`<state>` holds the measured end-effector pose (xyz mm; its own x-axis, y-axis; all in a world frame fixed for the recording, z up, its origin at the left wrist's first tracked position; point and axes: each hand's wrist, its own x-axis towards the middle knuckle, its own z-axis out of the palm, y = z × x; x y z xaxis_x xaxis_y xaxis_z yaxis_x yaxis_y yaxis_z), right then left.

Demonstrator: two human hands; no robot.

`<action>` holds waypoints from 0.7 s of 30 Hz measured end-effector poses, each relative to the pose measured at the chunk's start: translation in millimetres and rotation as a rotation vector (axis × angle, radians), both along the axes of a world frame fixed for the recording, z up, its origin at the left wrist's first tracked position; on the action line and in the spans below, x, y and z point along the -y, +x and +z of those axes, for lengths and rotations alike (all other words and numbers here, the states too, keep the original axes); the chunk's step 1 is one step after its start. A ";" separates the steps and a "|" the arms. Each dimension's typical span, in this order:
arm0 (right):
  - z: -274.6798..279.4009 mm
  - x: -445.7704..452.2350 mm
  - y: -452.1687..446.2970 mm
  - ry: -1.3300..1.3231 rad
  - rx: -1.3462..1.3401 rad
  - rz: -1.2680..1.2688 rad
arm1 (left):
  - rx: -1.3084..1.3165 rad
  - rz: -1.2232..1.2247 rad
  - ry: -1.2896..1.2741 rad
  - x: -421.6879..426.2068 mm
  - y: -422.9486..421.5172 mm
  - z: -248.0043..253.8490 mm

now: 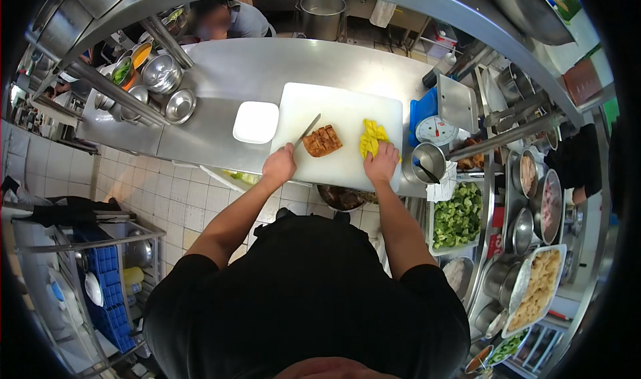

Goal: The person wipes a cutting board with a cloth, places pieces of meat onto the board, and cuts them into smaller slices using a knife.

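Left hand (280,165) grasps the knife (310,127), angled forward, judged to keep skin off its edge, beside browned meat (322,141) between the hands; right hand (382,163) rests, grip unclear, on apparent yellow cloth (372,136).

Steel counter (214,65): white cutting board (334,105) mid-right (plate (256,122) just left), metal bowls (180,106) far left, blue scale (434,122) right.
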<state>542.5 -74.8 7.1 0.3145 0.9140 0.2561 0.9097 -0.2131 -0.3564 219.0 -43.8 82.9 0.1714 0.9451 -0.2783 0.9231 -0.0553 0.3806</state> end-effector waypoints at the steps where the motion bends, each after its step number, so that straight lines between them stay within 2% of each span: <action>1: 0.9 -0.2 0.6 -0.011 -0.003 -0.001 | -0.007 -0.004 0.002 -1.5 0.3 -1.1; 4: 5.8 -1.3 -1.0 -0.023 -0.014 0.000 | -0.023 -0.019 -0.031 -5.0 2.2 3.4; 7: 25.2 -3.7 -12.7 0.018 -0.153 -0.130 | -0.011 -0.020 -0.070 -12.3 2.7 2.5; 10: 57.6 -6.5 -22.2 0.329 -0.016 0.016 | -0.018 -0.018 -0.091 -12.8 3.9 9.1; 13: 70.5 -39.2 -25.0 0.045 -0.349 0.468 | -0.020 -0.036 -0.075 -13.3 2.0 2.9; 16: 86.6 -64.3 -42.0 -0.111 -0.424 0.634 | -0.019 -0.027 -0.072 -14.1 1.6 2.0; 19: 91.0 -77.6 -54.0 -0.382 -0.322 0.660 | -0.020 -0.022 -0.077 -14.0 1.5 5.6; 21: 89.8 -78.2 -53.7 -0.390 -0.269 0.709 | -0.024 -0.037 -0.063 -15.3 -0.5 2.3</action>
<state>488.8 3.3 96.9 -0.3603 0.9251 -0.1198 0.7693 0.2220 -0.5990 218.5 -28.6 85.3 0.1980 0.9187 -0.3417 0.9299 -0.0658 0.3620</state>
